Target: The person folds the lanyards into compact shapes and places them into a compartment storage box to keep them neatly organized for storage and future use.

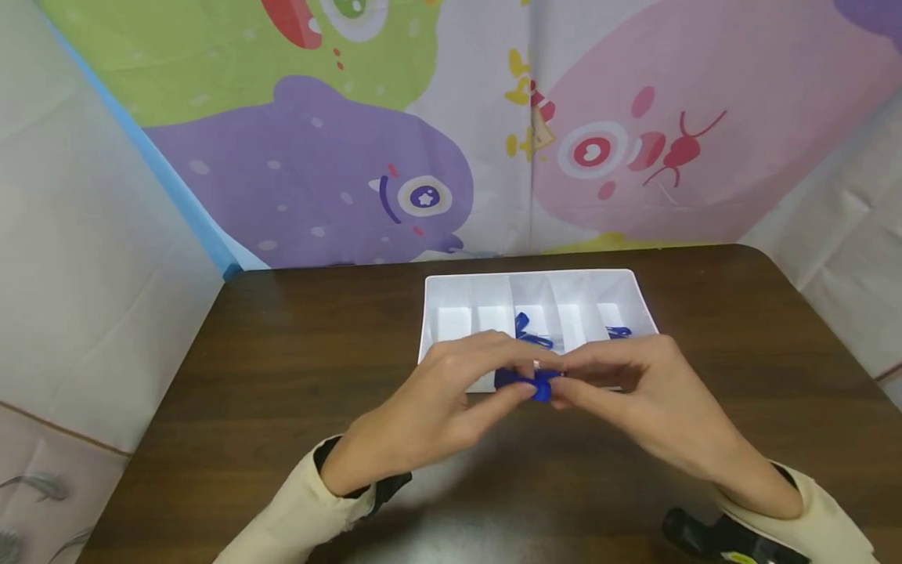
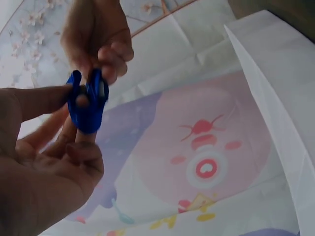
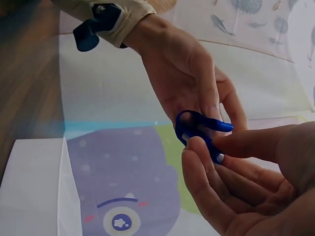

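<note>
Between both hands, just above the white tray's [image 1: 426,317] near edge, is a shiny blue piece [image 1: 541,389] that looks like a looped ribbon. A small silvery part shows at its side in the right wrist view; its exact kind is unclear. My left hand [image 1: 451,392] pinches it from the left with thumb and fingers. From the right, my right hand [image 1: 648,399] pinches its other end with thumb and fingertips. In the left wrist view the blue loop [image 2: 87,118] hangs downward. Fingertips cover part of it.
Two blue hair clips [image 1: 535,341] lie in the tray's middle compartment, and more blue clips [image 1: 618,333] in the right-hand one. The tray stands on a dark wooden table [image 1: 317,352]. Behind it hangs a cartoon-printed cloth [image 1: 317,180].
</note>
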A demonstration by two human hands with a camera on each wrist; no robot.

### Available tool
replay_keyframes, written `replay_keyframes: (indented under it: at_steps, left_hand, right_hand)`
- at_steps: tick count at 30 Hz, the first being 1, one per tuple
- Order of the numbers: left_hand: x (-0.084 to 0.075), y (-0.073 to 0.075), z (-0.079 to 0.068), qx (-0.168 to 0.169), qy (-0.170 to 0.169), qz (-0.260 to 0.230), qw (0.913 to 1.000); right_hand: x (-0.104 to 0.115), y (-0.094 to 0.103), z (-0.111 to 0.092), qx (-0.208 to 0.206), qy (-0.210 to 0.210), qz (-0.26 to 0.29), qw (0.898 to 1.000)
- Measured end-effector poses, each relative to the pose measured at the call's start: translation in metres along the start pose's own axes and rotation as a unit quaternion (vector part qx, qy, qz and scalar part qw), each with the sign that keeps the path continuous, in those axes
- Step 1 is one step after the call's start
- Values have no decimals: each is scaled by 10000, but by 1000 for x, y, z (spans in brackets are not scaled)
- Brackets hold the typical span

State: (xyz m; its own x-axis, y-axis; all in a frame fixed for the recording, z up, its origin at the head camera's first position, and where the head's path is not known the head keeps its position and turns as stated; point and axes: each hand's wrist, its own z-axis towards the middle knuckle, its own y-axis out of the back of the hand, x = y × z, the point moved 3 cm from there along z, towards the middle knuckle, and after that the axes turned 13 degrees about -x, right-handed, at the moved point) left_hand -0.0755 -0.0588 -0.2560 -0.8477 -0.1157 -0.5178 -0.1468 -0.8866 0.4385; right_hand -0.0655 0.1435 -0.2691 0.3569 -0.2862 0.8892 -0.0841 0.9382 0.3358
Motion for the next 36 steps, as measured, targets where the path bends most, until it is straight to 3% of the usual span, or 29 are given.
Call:
replay_keyframes:
  at_steps: [6,10,16,23,31,36]
  left_hand:
    - [1,-8,-1,-464,255,183,9984]
    - [0,-9,-3,-738,78,356,9966]
    - [-2,-11,-2,-884,-184,689,9935]
    - [-3,-12,-3,-1026,-377,1013,9888]
    - [-2,-14,-2,-1154,-596,1648,9777]
    - [0,-9,0,-1242,-305,1339,9827]
  right_hand:
    - [-1,0,0,74,-118,522,9985]
    - [-1,-2,3,251,76,931,9953]
    - [-4,-3,6,507,310,1256,9903]
    - [-7,-3,8,747,444,1297,9877]
    - [-4,-5,6,224,325,1113,9930]
    - [0,-3,2,-48,522,1134,9922]
